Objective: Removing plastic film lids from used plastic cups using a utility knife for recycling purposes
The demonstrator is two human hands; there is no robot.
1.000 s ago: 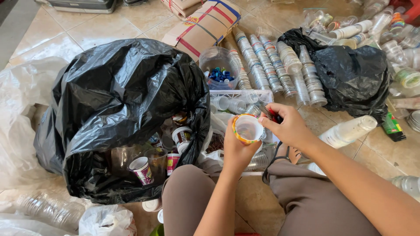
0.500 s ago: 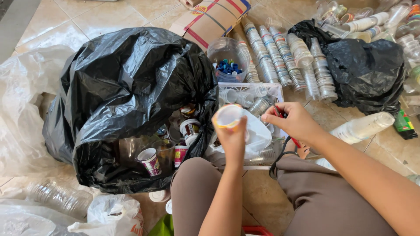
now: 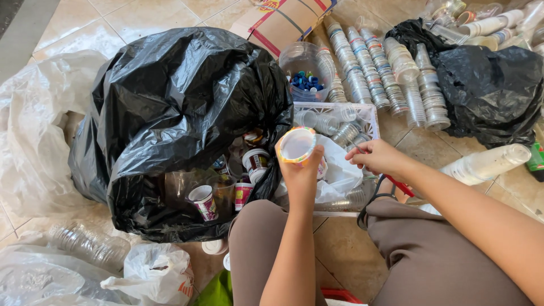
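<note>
While the person sits on the tiled floor (image 3: pixel 141 17), these lines tell what lies where.

Left hand: the left hand (image 3: pixel 300 170) is raised at the middle of the view, its grip closed around a small cup (image 3: pixel 297 145) with a multicoloured rim, open mouth facing the camera.

Right hand: the right hand (image 3: pixel 377 156), at 3 o'clock from the cup and just beside it, has its fingers curled on a slim red tool (image 3: pixel 399 185); what kind of tool cannot be told.

Black bag: a large black bag (image 3: pixel 181 96) gapes at 9 o'clock from the cup, with printed small cups (image 3: pixel 203 201) inside its mouth.

White basket: a white basket (image 3: pixel 371 110) at 12 o'clock from the hands holds clear cups.

Cup stacks: long rows of nested clear cups (image 3: pixel 362 68) lie on the floor at 1 o'clock.

Second bag: another black bag (image 3: pixel 493 90) sits at 2 o'clock, well apart from the hands.

Cap tub: a clear tub of blue caps (image 3: pixel 306 79) stands at 12 o'clock, beyond the basket.
</note>
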